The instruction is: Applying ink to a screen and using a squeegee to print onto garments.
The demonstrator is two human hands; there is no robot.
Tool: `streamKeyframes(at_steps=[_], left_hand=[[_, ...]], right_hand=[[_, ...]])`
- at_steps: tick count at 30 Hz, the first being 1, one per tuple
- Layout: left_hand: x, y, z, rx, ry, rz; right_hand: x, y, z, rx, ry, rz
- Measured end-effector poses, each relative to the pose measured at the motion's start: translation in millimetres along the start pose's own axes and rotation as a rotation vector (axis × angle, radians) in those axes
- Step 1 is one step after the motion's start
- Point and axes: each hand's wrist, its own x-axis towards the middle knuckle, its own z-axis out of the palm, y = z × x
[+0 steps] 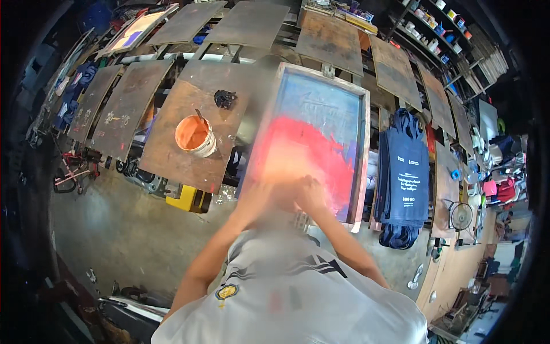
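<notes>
Left hand (260, 198): at near edge of the wooden-framed print screen w/ blue mesh (321, 137); blurred, fingers seem curled over something at the frame's near end, but grip not clear – cannot tell what it grasps.
Right hand (312, 195): just beside left hand, touching or nearly so, same near edge; also blurred, looks clenched, held item not visible.
Screen: lies flat on a brown board surface (240, 74), far end toward the hinge clamp, near end under both hands.
Ink: red-orange ink (312, 152) spread over mid and near part of mesh; far part still bare blue w/ faint design showing.
Progress (judgement): ink looks drawn down to the near edge, so a pull seems at or near its end; far strip shows no ink. What lies under the screen is hidden – print result can't be checked.
Ink supply: white tub of orange ink w/ stick in it (196, 136) on the brown board surface to the left (172, 155), well apart from hands; black rag (225, 98) near that board's far edge.
Stock: pile of dark navy bags w/ white print (405, 172) draped at right of screen – prob. finished pcs; count unclear.
Other boards: many brown boards around, most bare.
</notes>
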Motion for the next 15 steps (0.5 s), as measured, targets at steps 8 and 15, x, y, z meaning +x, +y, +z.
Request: streamKeyframes(at_steps=[8, 15], left_hand=[[25.3, -12.8, -26.9, -0.159, -0.056, 0.007], [119.0, -42.1, -25.3, 0.139, -0.057, 0.092]], right_hand=[[36.8, 12.6, -16.7, 0.022, -0.349, 0.092], [77.0, 39.3, 11.3, 0.003, -0.015, 0.299]])
